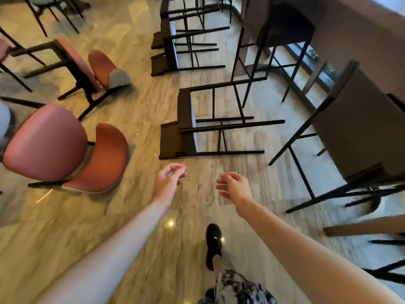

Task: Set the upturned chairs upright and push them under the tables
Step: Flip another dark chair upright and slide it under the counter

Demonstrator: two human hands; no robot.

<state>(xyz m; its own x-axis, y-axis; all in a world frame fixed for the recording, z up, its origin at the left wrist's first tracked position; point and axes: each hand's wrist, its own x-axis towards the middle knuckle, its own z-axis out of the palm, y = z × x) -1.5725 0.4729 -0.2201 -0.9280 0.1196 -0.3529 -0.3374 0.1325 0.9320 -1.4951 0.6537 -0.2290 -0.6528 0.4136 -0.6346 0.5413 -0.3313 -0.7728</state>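
A brown bar stool (186, 121) with black metal legs lies on its side on the marble floor just ahead of me, legs pointing right. Two or more like stools (167, 40) lie tipped farther back. Two pink-and-orange chairs lie overturned at left, one near (50, 143) and one farther (87, 66). My left hand (169, 178) and right hand (233, 186) both reach forward with loosely curled fingers and hold nothing, a short way short of the nearest stool. An upright brown stool (355, 128) stands at the right by the high counter (350, 29).
Another upright stool (287, 25) stands tucked at the counter farther back. Dark chair legs (43, 14) show at the top left. My black shoe (213, 242) steps on open floor below my hands. A wooden edge (361, 227) and more black legs sit at the lower right.
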